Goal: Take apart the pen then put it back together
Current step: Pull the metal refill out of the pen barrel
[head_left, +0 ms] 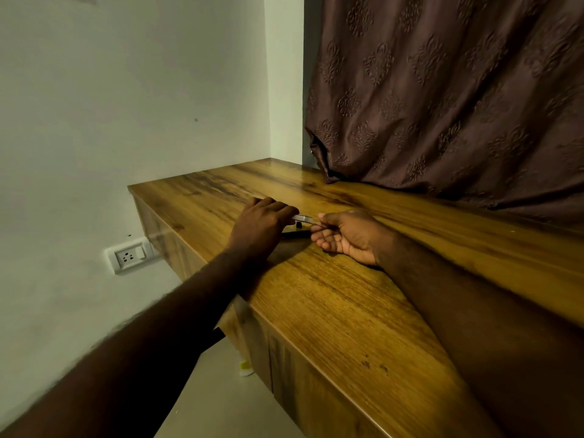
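- Now two bare hands meet over one wooden counter (331, 305).
- Left hand (262, 224): knuckles up, fingers closed on a silver pen part (302, 218) held just above the wood.
- Right hand (346, 237): palm up, fingertips pinched together at that part's other end.
- One dark pen piece (295, 234) lies on the counter beneath, between both hands.
- One curtain (442, 90) hangs behind; one wall socket (131, 254) sits at left.

You are in a home room: a wood-laminate desk (331, 305) lies under your hands, a brown embossed curtain (442, 90) beyond your right hand, a wall socket (131, 255) left of your left.
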A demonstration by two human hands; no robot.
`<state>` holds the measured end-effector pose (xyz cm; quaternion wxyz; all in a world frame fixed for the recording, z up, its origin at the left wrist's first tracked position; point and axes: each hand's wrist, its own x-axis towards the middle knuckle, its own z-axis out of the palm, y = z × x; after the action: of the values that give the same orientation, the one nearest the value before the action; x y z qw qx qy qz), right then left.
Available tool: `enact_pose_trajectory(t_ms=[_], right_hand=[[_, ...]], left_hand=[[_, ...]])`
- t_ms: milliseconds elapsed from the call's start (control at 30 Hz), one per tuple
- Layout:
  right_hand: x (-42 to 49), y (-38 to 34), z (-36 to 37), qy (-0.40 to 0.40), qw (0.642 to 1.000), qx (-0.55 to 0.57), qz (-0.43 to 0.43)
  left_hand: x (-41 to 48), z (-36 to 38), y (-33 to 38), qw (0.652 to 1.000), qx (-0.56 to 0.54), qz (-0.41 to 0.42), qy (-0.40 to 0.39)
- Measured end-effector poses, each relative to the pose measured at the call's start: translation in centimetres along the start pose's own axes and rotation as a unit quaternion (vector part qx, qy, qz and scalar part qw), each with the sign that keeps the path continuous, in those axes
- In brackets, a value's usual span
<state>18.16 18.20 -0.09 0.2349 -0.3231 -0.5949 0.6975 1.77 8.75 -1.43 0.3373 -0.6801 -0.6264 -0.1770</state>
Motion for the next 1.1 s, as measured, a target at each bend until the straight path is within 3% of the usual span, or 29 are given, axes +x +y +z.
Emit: enact_pose_trajectory(t_ms=[233,733,1100], right_hand=[[-0.8,0.4,-0.2,-0.018,0.998,0.013,-0.065],[-1.1,0.8,0.1,0.006,0.994,0.006,-0.107],[-0.6,1.3,0.2,0.046,0.989,-0.016,-0.138]], left_hand=[[-0.1,0.0,0.2,0.998,-0.050,-0.024,-0.013],[-0.3,-0.3,0.2,0.987,-0.143,-0.044,-0.065],[-1.0,-1.6,0.8,0.964,-0.212,-0.140,-0.081]])
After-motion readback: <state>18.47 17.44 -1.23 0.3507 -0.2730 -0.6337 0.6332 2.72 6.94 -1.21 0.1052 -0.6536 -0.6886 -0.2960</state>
